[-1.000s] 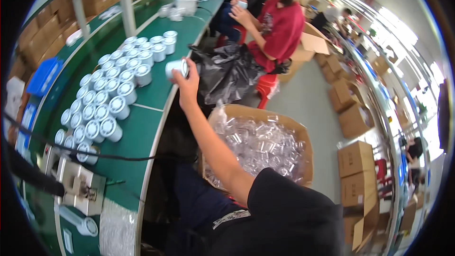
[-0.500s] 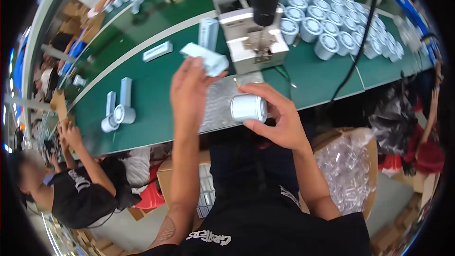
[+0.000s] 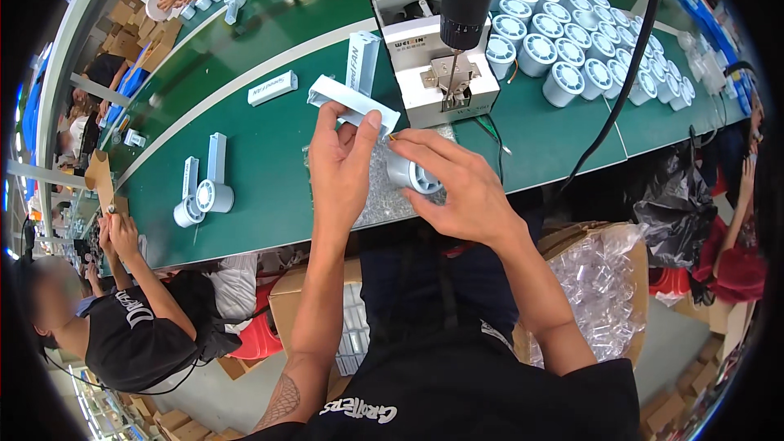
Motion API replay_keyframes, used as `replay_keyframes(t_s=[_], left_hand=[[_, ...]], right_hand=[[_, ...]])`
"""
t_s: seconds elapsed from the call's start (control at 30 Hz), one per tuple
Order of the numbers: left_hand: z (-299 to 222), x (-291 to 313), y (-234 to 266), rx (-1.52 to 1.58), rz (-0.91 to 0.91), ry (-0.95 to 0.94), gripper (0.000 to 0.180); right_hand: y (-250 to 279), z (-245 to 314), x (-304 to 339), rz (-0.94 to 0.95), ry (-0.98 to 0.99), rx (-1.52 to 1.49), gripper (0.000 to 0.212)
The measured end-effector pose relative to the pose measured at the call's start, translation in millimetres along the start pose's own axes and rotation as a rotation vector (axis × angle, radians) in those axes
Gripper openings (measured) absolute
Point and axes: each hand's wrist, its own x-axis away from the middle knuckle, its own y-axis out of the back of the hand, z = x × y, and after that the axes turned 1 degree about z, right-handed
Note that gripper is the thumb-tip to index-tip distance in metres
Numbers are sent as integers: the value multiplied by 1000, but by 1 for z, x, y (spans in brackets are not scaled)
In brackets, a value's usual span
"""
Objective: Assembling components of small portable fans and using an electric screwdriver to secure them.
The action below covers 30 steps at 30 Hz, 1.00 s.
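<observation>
My left hand (image 3: 340, 165) pinches a long, light blue plastic housing (image 3: 347, 96), open along one side and tilted down to the right. In my right hand (image 3: 467, 186) is a round, light blue fan head (image 3: 403, 171) with a slotted end, held below the housing's lower end. Short wires (image 3: 393, 137) show at my right fingertips, close to that end; whether they enter it I cannot tell. Beyond my hands stands a screw feeder (image 3: 447, 86), with a black electric screwdriver (image 3: 461, 28) hanging over it, bit down.
Many round fan heads (image 3: 565, 82) crowd the bench's right side. Other long housings (image 3: 362, 65) lie left of the feeder. A black cable (image 3: 608, 118) hangs at right. A carton of clear plastic pieces (image 3: 592, 294) stands below the bench. A co-worker (image 3: 147, 318) sits at left.
My right hand has brought the fan head left and turned its slotted end toward me. My two hands are closer together, the wires now near the housing's end.
</observation>
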Motion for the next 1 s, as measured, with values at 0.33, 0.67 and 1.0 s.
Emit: replay_keyframes(t_s=[0.33, 0.67, 1.0], left_hand=[[4, 2, -8, -431, -20, -223, 36], [2, 20, -14, -819, 68, -551, 29], [14, 36, -3, -549, 189, -292, 26]], right_hand=[[-34, -19, 16, -173, -55, 44, 65], [17, -5, -13, -157, -162, -344, 63], [13, -18, -25, -3, -124, -431, 42]])
